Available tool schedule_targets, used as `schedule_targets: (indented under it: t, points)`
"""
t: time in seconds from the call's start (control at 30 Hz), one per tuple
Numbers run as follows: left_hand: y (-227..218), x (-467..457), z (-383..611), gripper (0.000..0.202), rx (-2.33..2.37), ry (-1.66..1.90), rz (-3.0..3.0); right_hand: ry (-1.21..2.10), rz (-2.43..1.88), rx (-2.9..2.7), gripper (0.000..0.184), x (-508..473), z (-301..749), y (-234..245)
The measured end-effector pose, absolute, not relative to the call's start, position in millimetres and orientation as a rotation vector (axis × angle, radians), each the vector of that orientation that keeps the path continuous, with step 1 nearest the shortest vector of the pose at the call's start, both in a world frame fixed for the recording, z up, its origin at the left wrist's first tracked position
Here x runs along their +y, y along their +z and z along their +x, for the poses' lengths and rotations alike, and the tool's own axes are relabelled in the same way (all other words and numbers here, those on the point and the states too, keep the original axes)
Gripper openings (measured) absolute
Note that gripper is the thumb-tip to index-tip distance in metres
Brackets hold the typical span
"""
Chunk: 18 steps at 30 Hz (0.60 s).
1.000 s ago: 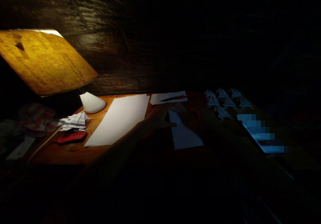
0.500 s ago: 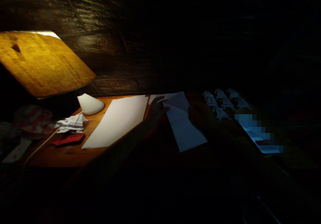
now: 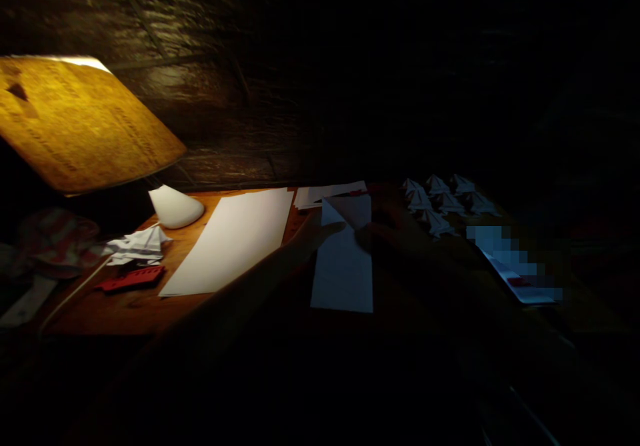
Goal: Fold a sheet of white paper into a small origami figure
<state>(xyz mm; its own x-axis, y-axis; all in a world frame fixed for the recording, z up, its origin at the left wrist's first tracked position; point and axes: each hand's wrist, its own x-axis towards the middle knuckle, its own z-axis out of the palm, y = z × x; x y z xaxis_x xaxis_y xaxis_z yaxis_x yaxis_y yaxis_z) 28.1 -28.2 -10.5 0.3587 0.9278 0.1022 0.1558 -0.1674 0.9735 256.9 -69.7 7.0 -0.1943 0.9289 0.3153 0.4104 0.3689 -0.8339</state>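
A narrow white sheet of paper (image 3: 343, 273) stands out in the dim middle of the table, with a diagonal fold across its top end. My left hand (image 3: 320, 231) grips its left edge, the thumb lying over the front. On the right edge, near the folded flap, the fingers of my right hand (image 3: 383, 227) pinch the paper; much of that hand is lost in shadow. Beyond it, several folded paper figures (image 3: 437, 223) sit in rows. A stack of white paper (image 3: 233, 239) lies to the left of my left hand.
At the left a lamp with a yellow shade (image 3: 90, 126) rises from a white base (image 3: 175, 207). Near it are crumpled striped paper (image 3: 140, 246) and a red object (image 3: 133, 278). More sheets (image 3: 305, 196) lie at the back. A lit phone-like screen (image 3: 525, 283) rests on the right.
The sheet has turned from slanting to nearly upright in view and come slightly nearer. My left thumb now lies over its front, and my right hand has shifted left onto the flap's edge.
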Motion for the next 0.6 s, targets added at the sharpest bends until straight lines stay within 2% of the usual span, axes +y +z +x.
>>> schedule_targets:
  t: [0.2, 0.3, 0.6]
  points:
    - [-8, -31, 29, 0.044, 0.948, 0.926, 1.661, 0.726, -1.167, -1.825, 0.038, -76, 252, 12]
    - [-7, -33, 30, 0.044, 0.951, 0.888, 1.707, 0.707, -1.173, -1.775, 0.034, -73, 253, 12]
    - [-3, -33, 30, 0.025, 0.992, 0.840, 1.843, 0.689, -1.232, -1.733, 0.019, -60, 259, 1]
